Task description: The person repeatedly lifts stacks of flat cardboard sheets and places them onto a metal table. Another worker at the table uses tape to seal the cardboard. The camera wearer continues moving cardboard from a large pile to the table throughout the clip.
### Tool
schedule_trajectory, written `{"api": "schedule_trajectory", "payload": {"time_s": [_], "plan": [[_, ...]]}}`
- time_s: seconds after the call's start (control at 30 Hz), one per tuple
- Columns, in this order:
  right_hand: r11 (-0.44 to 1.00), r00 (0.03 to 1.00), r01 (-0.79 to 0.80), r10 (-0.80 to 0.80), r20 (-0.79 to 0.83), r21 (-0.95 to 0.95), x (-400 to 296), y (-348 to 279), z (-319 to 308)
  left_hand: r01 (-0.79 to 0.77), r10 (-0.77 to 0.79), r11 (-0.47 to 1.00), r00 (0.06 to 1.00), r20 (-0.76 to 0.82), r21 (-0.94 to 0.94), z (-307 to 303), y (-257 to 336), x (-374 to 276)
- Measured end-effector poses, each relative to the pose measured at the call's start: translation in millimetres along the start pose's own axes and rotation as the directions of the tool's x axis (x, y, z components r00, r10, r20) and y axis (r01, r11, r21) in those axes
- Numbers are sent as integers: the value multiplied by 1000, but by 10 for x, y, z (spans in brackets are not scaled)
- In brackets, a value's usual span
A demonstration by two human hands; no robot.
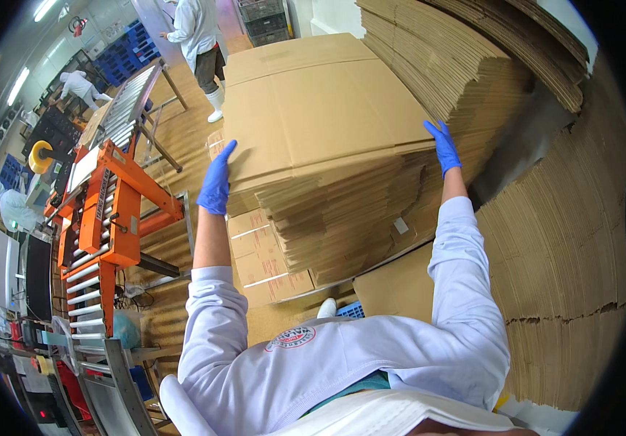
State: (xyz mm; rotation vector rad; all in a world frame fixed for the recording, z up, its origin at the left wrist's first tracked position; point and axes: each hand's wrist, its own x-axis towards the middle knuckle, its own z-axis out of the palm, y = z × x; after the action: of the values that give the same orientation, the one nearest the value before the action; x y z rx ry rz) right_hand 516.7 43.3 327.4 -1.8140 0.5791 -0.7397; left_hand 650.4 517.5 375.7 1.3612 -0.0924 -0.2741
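A flattened cardboard carton (329, 109) lies flat before me, on top of a tall stack of flattened cartons (340, 212). My left hand (216, 182), in a blue glove, grips its left edge with the thumb up. At the near right corner, my right hand (444, 148), also in a blue glove, holds the opposite edge. Both arms are stretched forward. The fingers under the board are partly hidden. Creases run across the top carton, and its near edge sits over the uneven edges of the stack.
More flattened cartons (438, 49) are piled behind to the right, with another large pile (558, 256) at my right side. Strapped bundles (261, 253) lie low left of the stack. An orange taping machine (122, 218) and roller conveyor (133, 98) stand left. A person (193, 38) stands beyond.
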Motion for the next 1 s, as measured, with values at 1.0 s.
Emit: {"api": "schedule_trajectory", "payload": {"time_s": [1.0], "plan": [[424, 927, -269, 358, 112, 865, -1938, -489, 257, 56, -54, 995, 998, 36, -83, 660, -540, -1675]]}}
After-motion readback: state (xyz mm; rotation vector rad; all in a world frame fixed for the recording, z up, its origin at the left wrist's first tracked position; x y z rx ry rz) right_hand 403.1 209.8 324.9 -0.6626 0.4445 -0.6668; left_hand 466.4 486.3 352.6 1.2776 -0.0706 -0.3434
